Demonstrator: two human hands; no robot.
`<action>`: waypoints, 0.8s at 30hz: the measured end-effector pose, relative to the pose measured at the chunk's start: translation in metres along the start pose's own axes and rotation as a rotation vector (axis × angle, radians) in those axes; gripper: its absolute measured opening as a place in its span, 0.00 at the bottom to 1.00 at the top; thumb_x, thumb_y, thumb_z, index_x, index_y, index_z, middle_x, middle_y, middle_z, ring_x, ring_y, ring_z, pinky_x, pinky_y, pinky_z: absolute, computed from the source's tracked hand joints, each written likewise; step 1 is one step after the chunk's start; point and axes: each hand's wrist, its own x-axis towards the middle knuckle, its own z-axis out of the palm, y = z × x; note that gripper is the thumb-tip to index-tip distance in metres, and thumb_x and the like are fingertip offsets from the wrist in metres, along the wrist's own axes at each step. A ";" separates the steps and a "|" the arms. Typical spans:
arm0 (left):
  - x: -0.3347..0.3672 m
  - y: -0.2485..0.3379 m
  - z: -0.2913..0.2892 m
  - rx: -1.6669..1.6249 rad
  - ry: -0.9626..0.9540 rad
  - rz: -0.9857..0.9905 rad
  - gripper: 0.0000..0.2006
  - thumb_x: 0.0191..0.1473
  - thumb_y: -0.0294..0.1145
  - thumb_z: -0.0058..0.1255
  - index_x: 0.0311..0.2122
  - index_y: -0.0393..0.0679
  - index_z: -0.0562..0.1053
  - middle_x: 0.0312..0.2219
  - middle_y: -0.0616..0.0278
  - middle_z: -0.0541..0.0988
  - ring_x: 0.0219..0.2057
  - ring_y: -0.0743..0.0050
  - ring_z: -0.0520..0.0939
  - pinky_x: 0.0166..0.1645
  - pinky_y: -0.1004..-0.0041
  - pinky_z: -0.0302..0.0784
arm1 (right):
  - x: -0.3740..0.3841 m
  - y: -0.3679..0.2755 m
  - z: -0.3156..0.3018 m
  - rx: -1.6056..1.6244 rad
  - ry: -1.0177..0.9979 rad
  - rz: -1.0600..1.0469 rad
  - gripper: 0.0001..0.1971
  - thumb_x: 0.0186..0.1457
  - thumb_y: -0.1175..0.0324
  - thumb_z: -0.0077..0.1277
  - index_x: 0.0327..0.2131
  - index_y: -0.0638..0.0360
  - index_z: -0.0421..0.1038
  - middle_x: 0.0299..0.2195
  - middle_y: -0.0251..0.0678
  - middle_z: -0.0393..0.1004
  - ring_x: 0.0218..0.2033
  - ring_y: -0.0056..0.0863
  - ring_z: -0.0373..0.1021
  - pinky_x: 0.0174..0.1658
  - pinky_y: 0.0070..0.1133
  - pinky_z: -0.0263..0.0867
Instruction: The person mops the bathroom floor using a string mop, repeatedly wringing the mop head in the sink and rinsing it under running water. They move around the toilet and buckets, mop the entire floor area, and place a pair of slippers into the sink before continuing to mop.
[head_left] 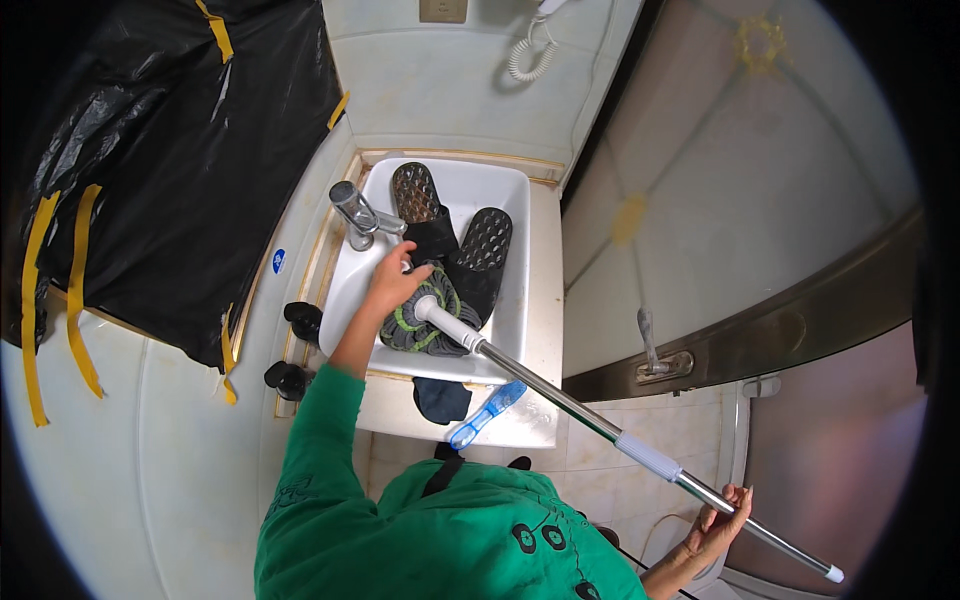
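A mop [448,322] slants across the view, its grey, green-striped string head [425,340] lying in the white sink [350,300]. My right hand [715,525] holds its metal pole near the far end, low on the right. Over the mop head, just below the chrome faucet [362,217], my left hand [393,283] has its thumb and fingers apart. Something white, perhaps running water, shows between them. Two black slippers with perforated soles, the left slipper [418,200] and the right slipper [485,250], lie in the basin behind the mop head.
On the counter's front edge lie a dark cloth [441,399] and a blue brush [487,413]. Two black knobs [297,350] stand left of the sink. Black plastic sheeting [170,170] with yellow tape covers the left wall. A frosted door [730,230] with a metal handle [652,360] stands at right.
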 end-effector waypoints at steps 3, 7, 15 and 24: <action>-0.017 0.019 -0.014 -0.500 -0.061 -0.105 0.23 0.54 0.45 0.58 0.50 0.41 0.69 0.33 0.58 0.80 0.34 0.71 0.82 0.40 0.75 0.78 | 0.003 0.010 0.002 0.055 0.014 0.024 0.13 0.63 0.60 0.46 0.32 0.61 0.68 0.26 0.37 0.68 0.06 0.15 0.52 0.05 0.11 0.44; -0.008 0.036 -0.028 -0.789 0.067 -0.284 0.20 0.55 0.46 0.57 0.44 0.43 0.70 0.31 0.58 0.79 0.28 0.72 0.83 0.32 0.76 0.80 | 0.008 0.014 0.004 0.111 -0.040 0.049 0.12 0.62 0.62 0.48 0.31 0.61 0.67 0.26 0.37 0.71 0.06 0.14 0.53 0.06 0.10 0.44; -0.003 0.053 -0.042 -0.868 0.173 -0.119 0.14 0.56 0.41 0.56 0.38 0.42 0.70 0.26 0.58 0.79 0.19 0.75 0.79 0.24 0.77 0.74 | -0.001 0.021 -0.010 0.134 0.010 0.107 0.11 0.62 0.63 0.48 0.30 0.61 0.67 0.26 0.36 0.69 0.07 0.14 0.54 0.06 0.09 0.46; 0.009 0.061 -0.066 -0.957 0.124 -0.094 0.17 0.61 0.43 0.49 0.37 0.36 0.71 0.24 0.55 0.79 0.19 0.72 0.78 0.25 0.74 0.75 | -0.006 0.026 -0.015 0.140 0.044 0.129 0.10 0.61 0.64 0.49 0.30 0.61 0.68 0.26 0.37 0.69 0.08 0.14 0.52 0.07 0.09 0.45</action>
